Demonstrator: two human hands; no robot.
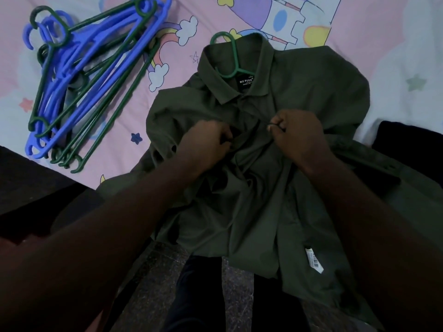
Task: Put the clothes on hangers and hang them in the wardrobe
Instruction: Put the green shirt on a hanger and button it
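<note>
shirt [275, 164] flat, collar far | hanger [231, 57] hook far-left | both hands pinch placket

Pink cartoon bedsheet [134, 97] (rainbows, stars) above dark floor [237, 271].

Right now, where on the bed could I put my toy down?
There is bare bedsheet between the pile of hangers and the green shirt, and more beyond the shirt's collar, top right. The middle is crowded: both hands grip the shirt front there.
</note>
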